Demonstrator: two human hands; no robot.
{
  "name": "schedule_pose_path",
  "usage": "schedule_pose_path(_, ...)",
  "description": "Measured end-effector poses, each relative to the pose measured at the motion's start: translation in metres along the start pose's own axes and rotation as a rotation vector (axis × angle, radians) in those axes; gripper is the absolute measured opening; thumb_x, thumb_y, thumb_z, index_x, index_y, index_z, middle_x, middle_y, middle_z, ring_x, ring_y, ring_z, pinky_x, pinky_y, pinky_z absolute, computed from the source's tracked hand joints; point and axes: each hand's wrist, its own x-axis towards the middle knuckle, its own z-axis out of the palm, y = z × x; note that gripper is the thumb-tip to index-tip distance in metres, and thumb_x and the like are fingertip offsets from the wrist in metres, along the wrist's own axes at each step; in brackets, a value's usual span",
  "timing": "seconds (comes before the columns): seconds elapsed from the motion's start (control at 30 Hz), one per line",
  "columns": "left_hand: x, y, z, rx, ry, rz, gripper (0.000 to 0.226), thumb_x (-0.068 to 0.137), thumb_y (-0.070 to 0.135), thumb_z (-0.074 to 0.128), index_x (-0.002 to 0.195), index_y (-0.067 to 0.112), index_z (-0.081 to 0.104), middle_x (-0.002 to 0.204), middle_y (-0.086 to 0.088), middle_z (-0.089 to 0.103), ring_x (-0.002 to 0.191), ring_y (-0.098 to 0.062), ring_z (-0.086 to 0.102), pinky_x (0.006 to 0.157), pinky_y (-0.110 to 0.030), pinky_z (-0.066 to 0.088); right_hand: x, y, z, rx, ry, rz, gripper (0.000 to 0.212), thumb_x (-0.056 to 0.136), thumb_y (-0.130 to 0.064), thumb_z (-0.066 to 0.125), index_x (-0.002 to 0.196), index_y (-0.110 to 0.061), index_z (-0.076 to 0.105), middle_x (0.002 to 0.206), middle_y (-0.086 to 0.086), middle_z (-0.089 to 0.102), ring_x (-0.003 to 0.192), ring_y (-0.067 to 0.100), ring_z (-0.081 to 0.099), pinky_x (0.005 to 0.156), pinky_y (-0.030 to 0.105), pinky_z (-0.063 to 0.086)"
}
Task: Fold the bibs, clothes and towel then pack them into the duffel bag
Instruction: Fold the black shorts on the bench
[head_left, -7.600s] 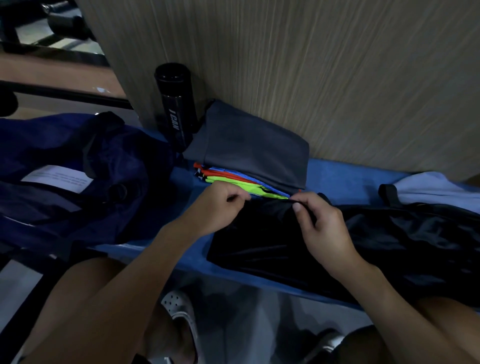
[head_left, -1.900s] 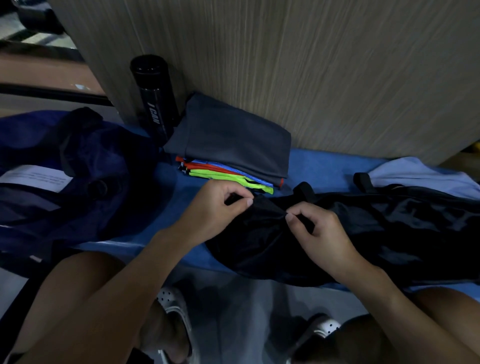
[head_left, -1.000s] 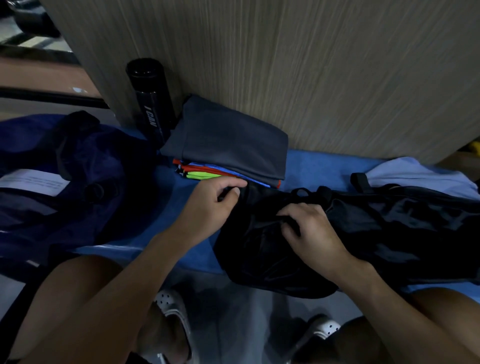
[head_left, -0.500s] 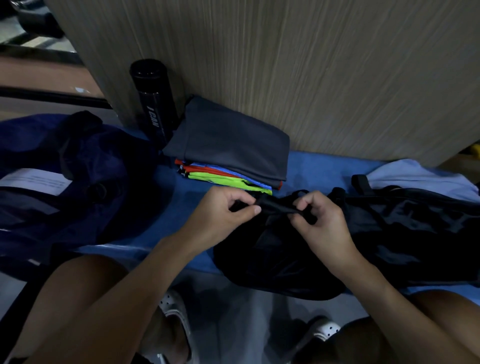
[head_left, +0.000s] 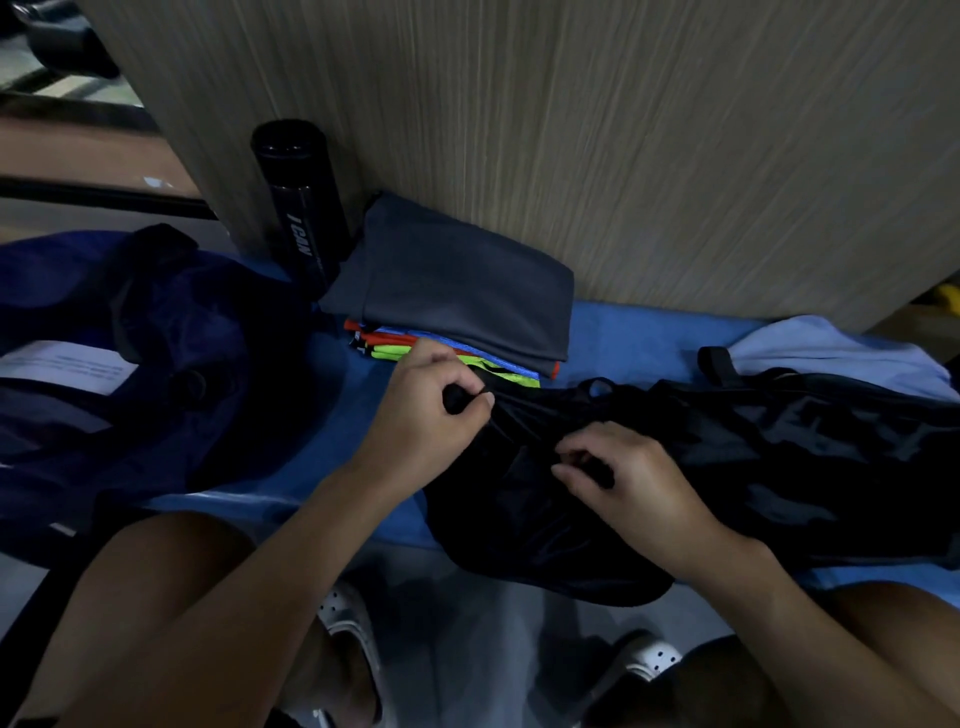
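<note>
A black duffel bag (head_left: 810, 457) lies on the blue bench (head_left: 639, 343), stretching to the right edge. My left hand (head_left: 426, 415) pinches the bag's left end, shut on a fold of black fabric. My right hand (head_left: 628, 483) grips the bag's top a little to the right, fingers curled into the fabric. Behind my left hand sits a folded stack: a dark grey garment (head_left: 457, 291) on top of red, blue and neon-green bibs (head_left: 395, 348). A pale folded cloth (head_left: 826, 348) lies behind the bag at the right.
A black bottle (head_left: 298, 202) stands against the wood-grain wall (head_left: 623, 130). A navy bag (head_left: 130, 353) with a white label (head_left: 62, 364) fills the bench's left. My knees and white shoes (head_left: 343, 623) are below the bench edge.
My right hand has dropped from the bag's end to its top, farther right and lower. My left hand stays pinching the bag's left end. The bag's end has flattened.
</note>
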Motion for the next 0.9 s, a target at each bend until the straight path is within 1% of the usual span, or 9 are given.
schedule_pose_path(0.13, -0.003, 0.001, 0.003, 0.247, -0.008, 0.127, 0.016, 0.080, 0.025, 0.078, 0.072, 0.029, 0.065, 0.103, 0.017, 0.051, 0.105, -0.007, 0.044, 0.093, -0.030, 0.026, -0.008, 0.011, 0.004, -0.303, -0.205, 0.006, 0.040, 0.088, -0.034, 0.068, 0.126, -0.027, 0.062, 0.112, -0.012, 0.062, 0.104, 0.015, 0.052, 0.086, 0.033, 0.043)
schedule_pose_path(0.23, -0.007, 0.000, 0.005, 0.356, -0.011, 0.194, 0.013, 0.078, 0.029, 0.079, 0.073, 0.028, 0.067, 0.125, 0.011, 0.046, 0.118, -0.014, 0.037, 0.094, -0.030, 0.018, -0.011, 0.010, 0.003, -0.354, -0.182, -0.029, 0.032, 0.082, -0.025, 0.074, 0.113, -0.028, 0.066, 0.100, -0.013, 0.058, 0.098, 0.015, 0.050, 0.081, 0.029, 0.035)
schedule_pose_path(0.3, -0.009, -0.001, 0.005, 0.387, -0.007, 0.217, 0.013, 0.078, 0.029, 0.078, 0.073, 0.028, 0.067, 0.123, 0.011, 0.047, 0.118, -0.015, 0.038, 0.094, -0.028, 0.016, -0.012, 0.007, -0.001, -0.315, -0.146, -0.045, 0.027, 0.074, -0.017, 0.076, 0.094, -0.028, 0.063, 0.096, -0.014, 0.054, 0.096, 0.013, 0.050, 0.081, 0.027, 0.031)
schedule_pose_path(0.4, -0.012, 0.001, 0.003, 0.344, -0.054, 0.168, 0.013, 0.083, 0.021, 0.076, 0.081, 0.025, 0.064, 0.087, 0.016, 0.056, 0.092, -0.011, 0.053, 0.089, -0.032, 0.031, -0.011, 0.002, -0.007, -0.219, -0.133, -0.051, 0.029, 0.069, -0.013, 0.068, 0.079, -0.028, 0.045, 0.089, -0.012, 0.057, 0.090, 0.013, 0.054, 0.084, 0.027, 0.033)
schedule_pose_path(0.5, -0.015, 0.001, 0.003, 0.159, -0.209, 0.003, 0.023, 0.089, 0.010, 0.067, 0.104, 0.026, 0.061, 0.068, 0.012, 0.054, 0.062, -0.006, 0.052, 0.066, -0.032, 0.051, -0.016, 0.000, -0.009, -0.132, -0.118, -0.007, 0.035, 0.072, -0.013, 0.066, 0.076, -0.031, 0.036, 0.084, -0.007, 0.062, 0.083, 0.014, 0.052, 0.082, 0.031, 0.042)
schedule_pose_path(0.57, -0.018, 0.001, 0.003, 0.042, -0.297, -0.059, 0.039, 0.091, 0.000, 0.058, 0.115, 0.032, 0.058, 0.076, 0.011, 0.061, 0.059, -0.007, 0.055, 0.060, -0.031, 0.053, -0.019, 0.002, -0.011, -0.133, -0.095, 0.016, 0.038, 0.075, -0.011, 0.070, 0.077, -0.033, 0.039, 0.082, -0.010, 0.061, 0.082, 0.014, 0.050, 0.079, 0.028, 0.044)
schedule_pose_path(0.73, -0.016, 0.002, 0.006, -0.034, -0.309, -0.124, 0.053, 0.092, -0.005, 0.046, 0.128, 0.029, 0.065, 0.101, 0.020, 0.068, 0.088, 0.005, 0.065, 0.082, -0.018, 0.051, -0.018, 0.000, -0.018, -0.049, -0.011, -0.031, 0.008, 0.084, -0.020, 0.066, 0.092, -0.023, 0.066, 0.089, -0.018, 0.062, 0.086, 0.001, 0.057, 0.084, 0.021, 0.039)
schedule_pose_path(0.8, -0.017, 0.009, 0.006, -0.035, -0.292, -0.040, 0.060, 0.090, -0.009, 0.043, 0.134, 0.028, 0.060, 0.133, 0.025, 0.048, 0.116, 0.018, 0.048, 0.100, -0.006, 0.035, -0.018, -0.004, -0.022, 0.100, 0.023, 0.012, 0.005, 0.082, -0.017, 0.065, 0.087, -0.018, 0.067, 0.085, -0.014, 0.064, 0.083, 0.003, 0.061, 0.080, 0.021, 0.044)
schedule_pose_path(0.9, -0.022, 0.017, 0.004, -0.002, -0.274, 0.092, 0.069, 0.090, -0.009, 0.040, 0.141, 0.035, 0.051, 0.137, 0.040, 0.025, 0.109, 0.026, 0.039, 0.101, -0.002, 0.025, -0.016, -0.006, -0.025, 0.249, 0.094, 0.086, 0.010, 0.080, -0.010, 0.068, 0.078, -0.016, 0.060, 0.079, -0.006, 0.065, 0.077, 0.011, 0.064, 0.072, 0.025, 0.048)
